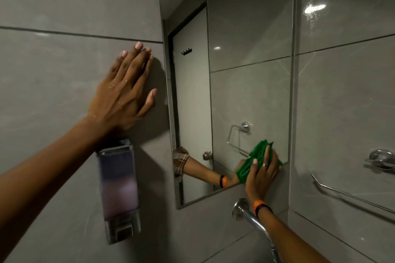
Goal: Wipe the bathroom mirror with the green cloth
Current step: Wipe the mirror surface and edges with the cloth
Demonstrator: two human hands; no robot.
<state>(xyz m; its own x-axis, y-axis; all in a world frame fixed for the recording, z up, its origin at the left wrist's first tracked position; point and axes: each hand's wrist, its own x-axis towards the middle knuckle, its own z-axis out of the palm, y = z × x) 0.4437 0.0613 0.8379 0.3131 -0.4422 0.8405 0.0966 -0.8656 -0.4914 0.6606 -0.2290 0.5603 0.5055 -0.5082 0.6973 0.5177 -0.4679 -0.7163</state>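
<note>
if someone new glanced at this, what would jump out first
The green cloth stands out most, pressed by the right hand against the lower right corner of the mirror. Next comes the left hand, spread flat on the grey tiled wall left of the mirror, just above a soap dispenser.

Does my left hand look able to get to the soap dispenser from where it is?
Probably yes. The left hand lies flat on the wall tile directly above the soap dispenser, holding nothing, and nothing stands between them.
</note>
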